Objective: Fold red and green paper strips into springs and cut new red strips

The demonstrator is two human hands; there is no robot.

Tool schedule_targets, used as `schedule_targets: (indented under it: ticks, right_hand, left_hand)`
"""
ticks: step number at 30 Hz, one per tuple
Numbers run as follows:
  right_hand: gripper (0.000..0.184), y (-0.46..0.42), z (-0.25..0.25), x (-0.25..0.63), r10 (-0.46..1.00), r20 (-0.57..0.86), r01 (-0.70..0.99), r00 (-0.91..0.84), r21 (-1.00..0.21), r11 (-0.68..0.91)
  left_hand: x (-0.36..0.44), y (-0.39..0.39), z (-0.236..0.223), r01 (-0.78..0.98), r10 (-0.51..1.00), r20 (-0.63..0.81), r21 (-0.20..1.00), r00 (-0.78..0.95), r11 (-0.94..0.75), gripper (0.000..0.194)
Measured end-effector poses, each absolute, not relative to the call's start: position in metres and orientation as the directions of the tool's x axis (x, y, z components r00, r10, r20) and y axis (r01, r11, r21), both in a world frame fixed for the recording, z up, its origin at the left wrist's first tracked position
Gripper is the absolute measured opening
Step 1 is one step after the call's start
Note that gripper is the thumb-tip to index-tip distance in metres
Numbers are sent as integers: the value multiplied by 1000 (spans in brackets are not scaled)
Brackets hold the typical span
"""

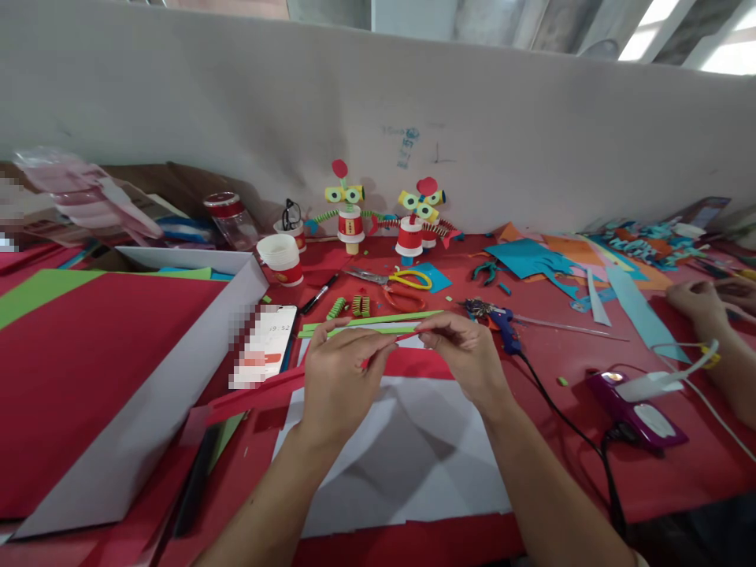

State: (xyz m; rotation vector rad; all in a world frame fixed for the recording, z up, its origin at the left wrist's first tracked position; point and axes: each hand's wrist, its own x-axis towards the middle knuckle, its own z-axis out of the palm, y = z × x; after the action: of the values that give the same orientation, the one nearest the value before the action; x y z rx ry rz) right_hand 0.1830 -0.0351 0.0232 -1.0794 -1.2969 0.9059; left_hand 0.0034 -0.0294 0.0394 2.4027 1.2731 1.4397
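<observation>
My left hand [343,376] pinches a red paper strip [260,396] whose loose end trails off to the left. Thumb and fingers of my right hand [464,354] are closed on the strip's other end, so a short red piece spans the gap between both hands. Below them lie white paper sheets [407,457] with a wide red strip [428,364] across the top. Just beyond are green paper strips [354,321], and past those small folded paper springs, one green [336,308] and others red and green [361,305].
Two paper-cup figures [350,224] stand against the back wall. Scissors [390,279], a marker [319,294], and a phone [268,342] lie nearby. A glue gun [502,323] trails its cord toward a purple power strip [638,409]. Another person's hand [697,305] is at right; a box [194,346] stands left.
</observation>
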Motion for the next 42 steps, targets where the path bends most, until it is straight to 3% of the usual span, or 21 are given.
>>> schedule_targets:
  ticks: [6, 9, 17, 23, 37, 42]
  right_hand:
    - [19, -38, 32, 182, 896, 445, 199, -1, -878, 436]
    - [14, -39, 35, 179, 861, 506, 310, -50, -812, 495]
    - [12, -40, 31, 179, 835, 547, 464, -57, -726, 507]
    - [19, -38, 25, 178, 717, 671, 584, -187, -511, 630]
    - [17, -35, 25, 183, 719, 690, 737, -79, -445, 509]
    - [12, -30, 24, 193, 678, 732, 796, -70, -369, 480]
  left_hand:
    - [4, -30, 40, 594, 670, 700, 438, 246, -675, 14]
    - [5, -30, 39, 576, 673, 689, 444, 270, -686, 16]
    - [4, -29, 39, 620, 722, 601, 432, 344, -655, 14]
    - [5, -28, 38, 649, 699, 571, 343, 430, -679, 18]
    - [-26, -7, 40, 657, 671, 579, 284, 462, -698, 17]
    - [-40, -2, 42, 702, 684, 574, 247, 450, -668, 17]
